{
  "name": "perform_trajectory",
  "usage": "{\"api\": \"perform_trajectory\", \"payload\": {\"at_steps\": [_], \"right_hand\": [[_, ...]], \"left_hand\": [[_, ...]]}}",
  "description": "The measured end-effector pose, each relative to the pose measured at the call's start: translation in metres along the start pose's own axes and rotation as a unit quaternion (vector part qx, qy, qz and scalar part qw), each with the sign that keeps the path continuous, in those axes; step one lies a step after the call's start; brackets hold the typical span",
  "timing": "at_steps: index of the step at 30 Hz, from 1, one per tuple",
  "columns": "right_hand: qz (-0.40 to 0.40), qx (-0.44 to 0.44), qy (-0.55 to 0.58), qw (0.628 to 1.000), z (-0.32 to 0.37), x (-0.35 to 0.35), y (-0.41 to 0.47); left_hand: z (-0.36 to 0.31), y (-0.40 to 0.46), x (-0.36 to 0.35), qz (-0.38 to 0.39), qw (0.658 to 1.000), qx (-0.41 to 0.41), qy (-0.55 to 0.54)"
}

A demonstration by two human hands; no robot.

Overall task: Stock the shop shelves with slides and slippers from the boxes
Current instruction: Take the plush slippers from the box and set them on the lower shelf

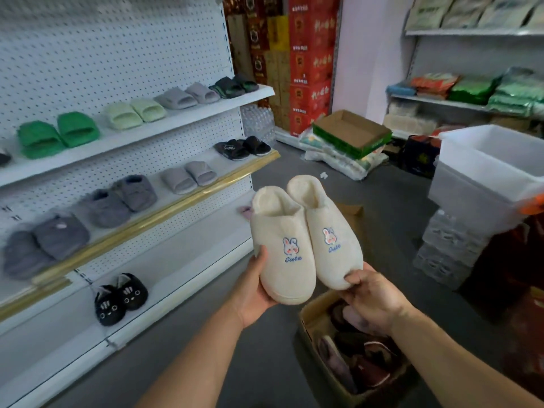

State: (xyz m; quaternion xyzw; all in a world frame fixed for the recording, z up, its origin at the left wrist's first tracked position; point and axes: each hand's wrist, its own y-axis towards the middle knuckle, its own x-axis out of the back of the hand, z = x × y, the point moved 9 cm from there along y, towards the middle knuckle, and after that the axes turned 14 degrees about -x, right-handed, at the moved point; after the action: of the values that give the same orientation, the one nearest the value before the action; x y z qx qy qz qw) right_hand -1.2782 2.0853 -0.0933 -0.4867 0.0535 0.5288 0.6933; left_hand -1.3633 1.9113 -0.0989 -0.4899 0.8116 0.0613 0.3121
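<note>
With both arms reaching up from the bottom of the frame, the step in hand looks like the carry from box to shelf: a cream pair of slippers with an embroidered rabbit and the word "Cute" on each toe is held side by side in mid-air at the centre of the frame, toes toward the camera. The left hand cups the left slipper from beneath, thumb curled up along its side; the right hand pinches the toe of the right slipper between thumb and curled fingers. Just below them, at lower right, the open cardboard box on the floor holds more slippers in dark and pinkish tones, so stocking is far from finished. Further off at lower left, the bottom shelf carries only a black cat-faced pair, with bare board to its right. The next move probably calls for swinging the pair leftward and setting it down there, level and together, without knocking the black pair. Beyond, the upper shelves at left already hold grey, green and black slides.
</note>
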Motion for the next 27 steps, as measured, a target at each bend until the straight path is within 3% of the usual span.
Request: {"api": "perform_trajectory", "payload": {"at_steps": [6, 10, 27], "right_hand": [[0.028, -0.001, -0.028, 0.999, 0.000, -0.053, -0.014], [0.026, -0.010, -0.046, 0.999, 0.004, -0.076, -0.006], [0.003, -0.101, -0.149, 0.984, 0.044, -0.124, 0.086]], "left_hand": [[-0.051, -0.031, 0.010, -0.014, 0.998, -0.059, -0.007], [-0.074, -0.041, 0.021, -0.072, 0.995, -0.072, -0.015], [-0.090, 0.001, 0.086, -0.252, 0.962, -0.085, -0.066]]}}
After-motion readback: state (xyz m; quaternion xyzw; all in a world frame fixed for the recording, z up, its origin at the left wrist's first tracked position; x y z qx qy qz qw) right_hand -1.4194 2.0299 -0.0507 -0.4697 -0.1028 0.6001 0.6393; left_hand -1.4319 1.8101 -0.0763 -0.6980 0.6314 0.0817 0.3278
